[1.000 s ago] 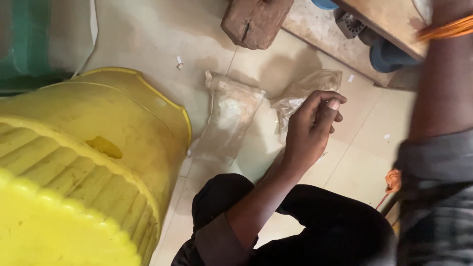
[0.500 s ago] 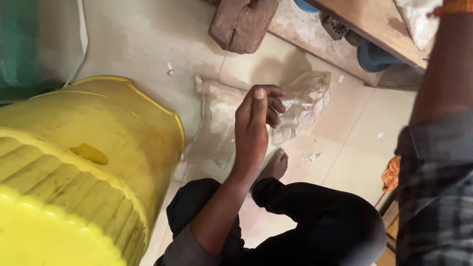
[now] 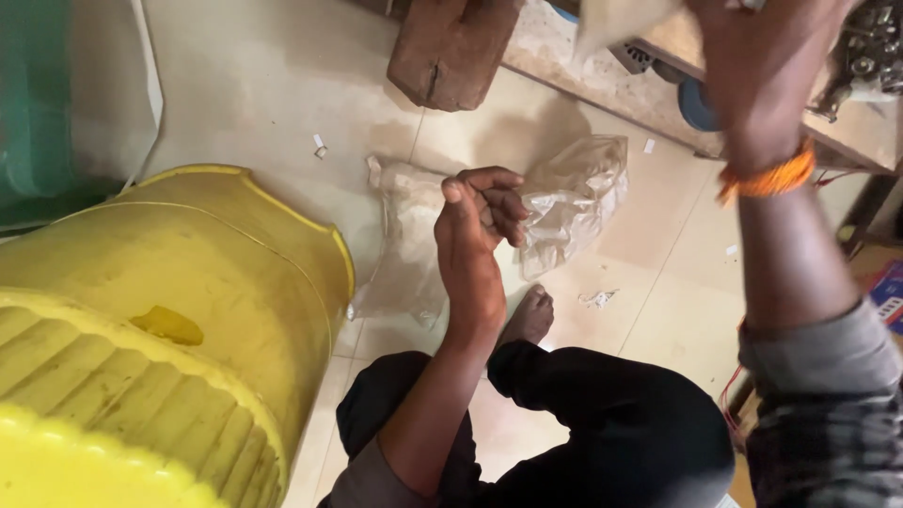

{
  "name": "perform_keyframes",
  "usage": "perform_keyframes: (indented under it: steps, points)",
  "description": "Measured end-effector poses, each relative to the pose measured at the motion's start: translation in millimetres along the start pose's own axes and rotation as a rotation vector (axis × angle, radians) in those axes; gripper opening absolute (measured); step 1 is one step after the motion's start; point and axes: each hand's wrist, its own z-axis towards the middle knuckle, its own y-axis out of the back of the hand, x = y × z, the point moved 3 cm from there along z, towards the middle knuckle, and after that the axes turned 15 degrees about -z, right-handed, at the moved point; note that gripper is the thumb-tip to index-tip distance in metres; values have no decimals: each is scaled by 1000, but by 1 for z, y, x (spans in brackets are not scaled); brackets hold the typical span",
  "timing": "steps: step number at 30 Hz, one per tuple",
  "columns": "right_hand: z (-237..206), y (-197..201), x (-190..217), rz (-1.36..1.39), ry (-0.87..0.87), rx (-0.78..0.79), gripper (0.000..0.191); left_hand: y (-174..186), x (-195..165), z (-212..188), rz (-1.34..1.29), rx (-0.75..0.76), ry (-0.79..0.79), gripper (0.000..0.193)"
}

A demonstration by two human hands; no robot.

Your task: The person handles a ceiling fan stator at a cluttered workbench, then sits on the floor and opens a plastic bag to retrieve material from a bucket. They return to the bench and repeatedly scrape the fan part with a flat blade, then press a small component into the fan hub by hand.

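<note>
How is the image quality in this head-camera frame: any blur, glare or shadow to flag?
Head view: soft, even indoor light with no harsh glare; the right hand at the top edge is motion-blurred and partly cropped; the left hand is fairly sharp; the clear plastic bags show faint sheen on the tiled floor; the yellow stool looks stretched near the corner.

Two crumpled clear plastic bags [image 3: 564,202] lie on the tiled floor [image 3: 254,103], one flatter, beside the other.

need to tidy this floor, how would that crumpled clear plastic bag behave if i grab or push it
The clear plastic bag looks thin and crumpled, so it is probably floppy and very light. Pushed, it would likely slide or crumple on the smooth floor tiles rather than roll.
</note>
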Motion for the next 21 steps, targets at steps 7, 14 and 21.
perform_keyframes:
  steps: [7, 14, 21]
  points:
    - [-29, 21, 37, 473, -132, -73, 43, -1, 29, 16, 123, 83, 64, 65]
    - [-31, 6, -9, 457, -277, 61, 24, 16, 27, 22, 227, 91, 65, 63]
    - [-28, -37, 13, 262, -96, -135, 38, 16, 33, 19, 232, 128, 34, 63]
